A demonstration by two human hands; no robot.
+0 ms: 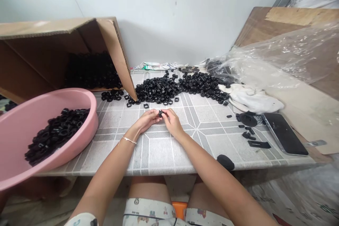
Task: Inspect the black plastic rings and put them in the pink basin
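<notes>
A small black ring-like part (160, 113) is pinched between my two hands above the middle of the table. My left hand (148, 120) grips it from the left with thumb and fingers. From the right, my right hand (172, 122) closes its fingertips on the same part. The fingers cover most of it, so its exact shape is hidden. Just beyond the hands lies a heap of black ring parts (157, 90), with a second heap (202, 84) to its right. A few loose rings lie along the near edge of the heaps.
A pink basin (92, 113) holding black rings stands at left. Behind it, a cardboard box (119, 53) on its side contains more. At right are a white cloth (251, 99), a phone (286, 133), small black pieces (249, 135) and plastic film (286, 56). A black rounded object (225, 162) sits at the front edge.
</notes>
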